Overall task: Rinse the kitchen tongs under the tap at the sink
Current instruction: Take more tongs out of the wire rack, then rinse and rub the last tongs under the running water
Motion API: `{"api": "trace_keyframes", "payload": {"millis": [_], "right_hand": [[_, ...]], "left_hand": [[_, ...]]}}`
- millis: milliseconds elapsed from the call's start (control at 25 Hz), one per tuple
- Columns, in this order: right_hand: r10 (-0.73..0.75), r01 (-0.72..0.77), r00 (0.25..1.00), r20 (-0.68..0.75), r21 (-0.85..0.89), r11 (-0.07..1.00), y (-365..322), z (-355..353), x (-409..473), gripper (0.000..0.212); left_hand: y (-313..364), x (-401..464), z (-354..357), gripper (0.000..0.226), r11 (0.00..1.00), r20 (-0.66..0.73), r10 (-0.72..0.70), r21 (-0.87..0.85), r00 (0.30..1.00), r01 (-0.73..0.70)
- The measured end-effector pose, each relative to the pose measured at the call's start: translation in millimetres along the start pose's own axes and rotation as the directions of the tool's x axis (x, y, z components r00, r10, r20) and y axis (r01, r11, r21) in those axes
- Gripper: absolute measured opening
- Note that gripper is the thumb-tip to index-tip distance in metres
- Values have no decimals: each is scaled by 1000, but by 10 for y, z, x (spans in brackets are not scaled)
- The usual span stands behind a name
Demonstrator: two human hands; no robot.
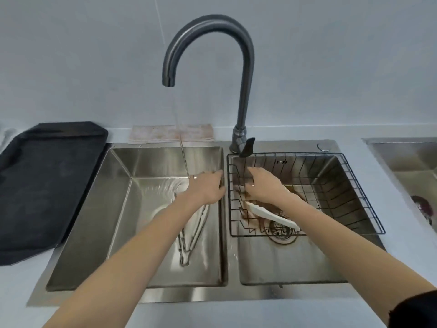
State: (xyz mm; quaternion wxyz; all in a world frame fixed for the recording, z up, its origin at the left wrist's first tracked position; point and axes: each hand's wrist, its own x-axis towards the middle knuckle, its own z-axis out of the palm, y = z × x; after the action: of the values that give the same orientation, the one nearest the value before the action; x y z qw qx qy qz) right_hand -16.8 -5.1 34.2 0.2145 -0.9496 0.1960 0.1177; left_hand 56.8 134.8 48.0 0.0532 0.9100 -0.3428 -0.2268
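Observation:
A thin stream of water runs from the curved grey tap into the left basin. My left hand lies flat just right of the stream, its fingers reaching the divider and holding nothing. My right hand reaches down into the black wire basket in the right basin, fingers curled at the basket's left end. A white elongated utensil, possibly the tongs, lies in the basket under my right wrist beside something brown. What the right fingers touch is hidden.
A black tray lies on the counter left of the sink. A folded cloth sits behind the left basin. The tap's black lever points toward the basket. Another steel sink is at the far right.

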Motion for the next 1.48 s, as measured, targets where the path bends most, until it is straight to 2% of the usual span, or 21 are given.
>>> {"api": "trace_keyframes", "payload": {"millis": [320, 520, 720, 880, 1080, 1280, 1400, 1480], "right_hand": [[115, -114, 993, 29, -52, 992, 924, -138, -173, 53], [142, -137, 980, 139, -44, 990, 1299, -28, -101, 51], [215, -229, 954, 211, 44, 972, 1421, 157, 8, 47], [280, -307, 938, 203, 116, 945, 1399, 282, 38, 36], [290, -326, 940, 178, 234, 916, 1379, 266, 10, 39], [268, -290, 957, 115, 452, 843, 1245, 121, -103, 39], [236, -228, 969, 69, 615, 755, 1027, 68, -207, 40], [188, -153, 982, 18, 658, 737, 831, 79, -257, 43]], "left_hand": [[846, 188, 384, 49, 1000, 105, 28, 5, 994, -29], [1088, 319, 660, 48, 999, 225, -24, 43, 974, 14], [1141, 416, 859, 43, 992, 319, -66, -82, 946, 97], [1133, 446, 969, 40, 973, 347, -86, -173, 934, 154], [1138, 404, 959, 37, 923, 267, -99, -336, 959, 189], [1053, 251, 834, 41, 813, 59, -144, -562, 988, 152], [948, 140, 735, 39, 732, -65, -205, -673, 977, 109], [847, 39, 677, 38, 659, -167, -263, -750, 950, 51]]}}
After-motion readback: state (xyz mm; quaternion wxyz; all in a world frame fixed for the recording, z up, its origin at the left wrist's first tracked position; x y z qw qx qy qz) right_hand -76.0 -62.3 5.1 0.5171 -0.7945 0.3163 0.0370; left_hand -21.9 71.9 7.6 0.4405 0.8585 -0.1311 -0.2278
